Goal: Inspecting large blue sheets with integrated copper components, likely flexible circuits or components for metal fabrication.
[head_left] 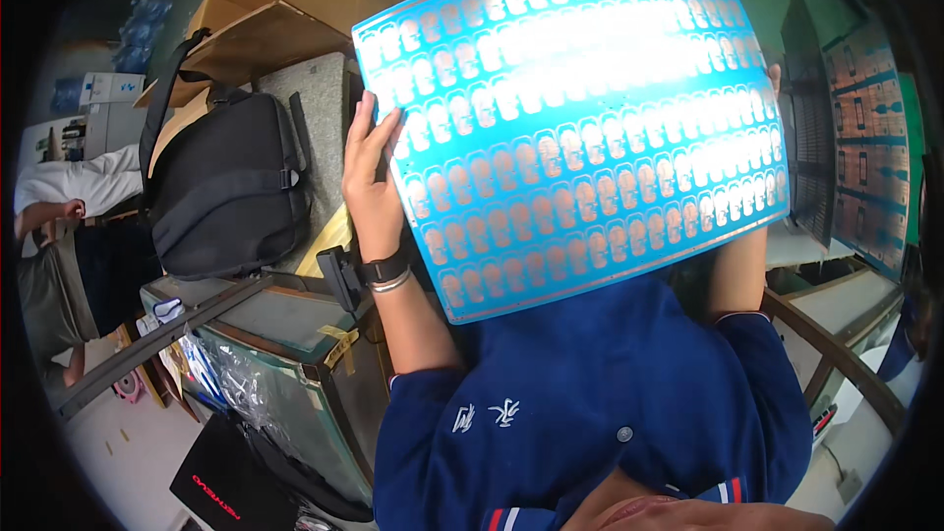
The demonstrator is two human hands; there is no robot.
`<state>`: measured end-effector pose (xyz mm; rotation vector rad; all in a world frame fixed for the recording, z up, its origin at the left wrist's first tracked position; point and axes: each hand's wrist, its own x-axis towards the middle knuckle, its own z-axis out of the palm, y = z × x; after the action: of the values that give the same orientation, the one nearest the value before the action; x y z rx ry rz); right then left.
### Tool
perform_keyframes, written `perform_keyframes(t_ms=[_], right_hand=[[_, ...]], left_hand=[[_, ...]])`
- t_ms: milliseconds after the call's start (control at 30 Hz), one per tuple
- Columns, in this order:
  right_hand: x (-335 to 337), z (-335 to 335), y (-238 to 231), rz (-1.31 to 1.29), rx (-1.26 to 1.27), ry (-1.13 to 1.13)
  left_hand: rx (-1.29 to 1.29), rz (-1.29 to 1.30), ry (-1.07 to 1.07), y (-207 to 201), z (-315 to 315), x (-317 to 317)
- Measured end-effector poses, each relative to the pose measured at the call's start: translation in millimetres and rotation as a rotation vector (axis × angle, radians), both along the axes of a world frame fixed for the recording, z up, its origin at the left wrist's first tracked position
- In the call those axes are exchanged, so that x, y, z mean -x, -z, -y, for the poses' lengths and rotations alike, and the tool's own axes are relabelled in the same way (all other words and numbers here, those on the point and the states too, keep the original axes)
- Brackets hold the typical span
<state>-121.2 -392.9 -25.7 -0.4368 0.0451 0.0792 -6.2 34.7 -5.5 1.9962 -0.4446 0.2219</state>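
Panel (565, 152): between our fingers.
Left hand (374, 182): clamped on its edge.
Right hand (775, 78): mostly hidden; grip, we can't tell.

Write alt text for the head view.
A blue panel bearing rows of coppery shapes is held up by the wearer's left hand and mostly hidden right hand, before their dark blue shirt; a black backpack is at left.

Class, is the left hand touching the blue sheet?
Touching: the head view shows the left hand gripping the blue sheet at its left edge.
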Motion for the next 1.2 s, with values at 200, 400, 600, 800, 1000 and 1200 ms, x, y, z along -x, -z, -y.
perform_keyframes(t_ms=[200, 400, 600, 800, 1000, 1200], right_hand=[[16, -25, -22, -0.340, 0.246, 0.383], [31, -16, -14, -0.477, 0.366, 0.200], [29, -17, 18, -0.333, 0.304, 0.160], [9, -73, 15, -0.080, 0.362, 0.371], [22, -41, 26, -0.131, 0.283, 0.356], [37, -9, -5, -0.112, 0.446, 0.456]], left_hand=[[0.122, -0.082, 0.042, 11, -4, -3], [0.546, -0.548, 0.150, -7, -1, -8], [1.622, -0.639, 1.231, 16, 39, 1], [1.512, -0.787, 0.594, 10, 79, 26], [1.164, -0.745, 0.419, 5, 75, 24], [1.093, -0.758, 0.310, 27, 45, 20]])
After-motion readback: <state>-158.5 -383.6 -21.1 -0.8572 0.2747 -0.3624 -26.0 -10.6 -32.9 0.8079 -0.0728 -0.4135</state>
